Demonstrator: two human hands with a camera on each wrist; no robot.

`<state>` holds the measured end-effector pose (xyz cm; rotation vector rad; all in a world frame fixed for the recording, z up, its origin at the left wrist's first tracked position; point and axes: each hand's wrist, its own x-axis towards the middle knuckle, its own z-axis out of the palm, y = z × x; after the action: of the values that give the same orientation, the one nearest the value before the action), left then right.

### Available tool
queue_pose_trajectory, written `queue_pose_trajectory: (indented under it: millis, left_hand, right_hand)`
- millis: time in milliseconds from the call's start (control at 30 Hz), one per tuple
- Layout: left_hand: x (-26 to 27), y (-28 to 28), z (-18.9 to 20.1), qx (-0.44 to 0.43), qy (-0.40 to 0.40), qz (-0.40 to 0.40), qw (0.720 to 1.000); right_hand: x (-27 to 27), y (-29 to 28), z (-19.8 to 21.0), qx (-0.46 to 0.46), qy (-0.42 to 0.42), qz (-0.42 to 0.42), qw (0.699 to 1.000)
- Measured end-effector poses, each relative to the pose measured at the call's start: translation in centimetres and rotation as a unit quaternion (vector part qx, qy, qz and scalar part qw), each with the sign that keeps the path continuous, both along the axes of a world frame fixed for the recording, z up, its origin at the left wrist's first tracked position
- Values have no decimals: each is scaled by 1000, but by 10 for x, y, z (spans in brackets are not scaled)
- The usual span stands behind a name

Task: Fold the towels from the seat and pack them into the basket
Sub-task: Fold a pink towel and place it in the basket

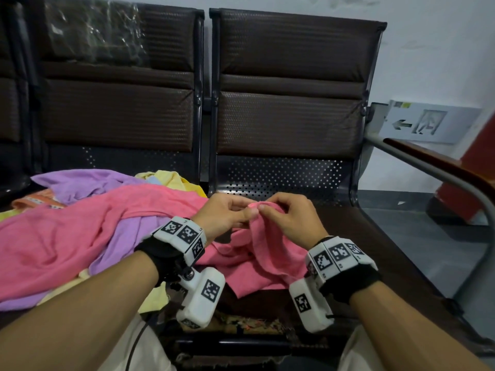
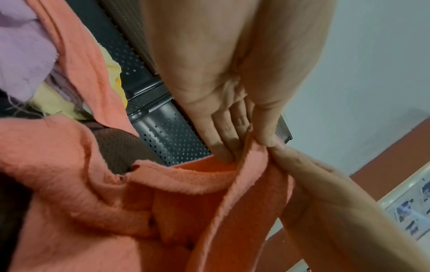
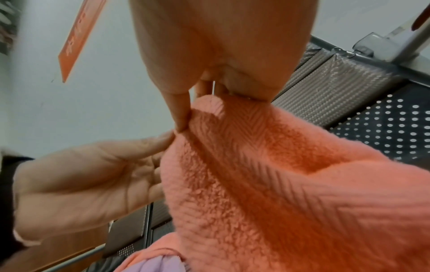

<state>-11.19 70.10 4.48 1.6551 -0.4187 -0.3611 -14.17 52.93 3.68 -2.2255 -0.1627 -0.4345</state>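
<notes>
A pink towel [image 1: 80, 236] lies spread over the left seat, and one end of it rises to my hands above the right seat. My left hand [image 1: 241, 210] and right hand [image 1: 270, 210] meet there, each pinching the towel's edge between thumb and fingers. In the left wrist view the left hand [image 2: 256, 139] pinches a hem of the pink towel [image 2: 163, 211]. In the right wrist view the right hand [image 3: 186, 117] pinches the pink towel [image 3: 267, 184] at its patterned border. No basket is in view.
Purple [image 1: 88, 183], yellow [image 1: 171, 178] and orange patterned [image 1: 34, 200] towels lie heaped on the left seat. The right seat [image 1: 361, 245] is dark brown with a perforated metal back [image 1: 281, 175]. A metal and wood armrest [image 1: 442, 167] stands at the right.
</notes>
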Motion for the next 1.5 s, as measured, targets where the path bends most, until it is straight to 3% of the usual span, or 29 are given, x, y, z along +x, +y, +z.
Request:
queue_pose_trajectory:
  millis: [133, 333, 467, 600, 733, 1100, 1333, 1500]
  left_hand:
    - [6, 1, -1, 1, -36, 29, 999]
    - [21, 12, 1, 20, -124, 174, 977]
    - [27, 27, 5, 47, -158, 211, 964]
    - [31, 43, 5, 90, -166, 237, 953]
    - [35, 62, 2, 146, -181, 265, 936]
    - [27, 85, 5, 237, -222, 315, 892]
    - [22, 95, 2, 262, -277, 295, 876]
    - [24, 100, 0, 237, -273, 332, 871]
  right_hand:
    - [0, -3, 3, 12, 6, 28, 1000]
    - [1, -20, 0, -188, 11, 49, 981]
    - [-3, -34, -7, -305, 98, 94, 943]
    - [-8, -50, -11, -423, 194, 66, 883]
    - [-13, -63, -13, -354, 254, 5, 900]
    - [-28, -71, 2, -440, 365, 32, 820]
    - [-31, -59, 15, -376, 276, -104, 879]
    - [-37, -40, 30, -346, 190, -139, 908]
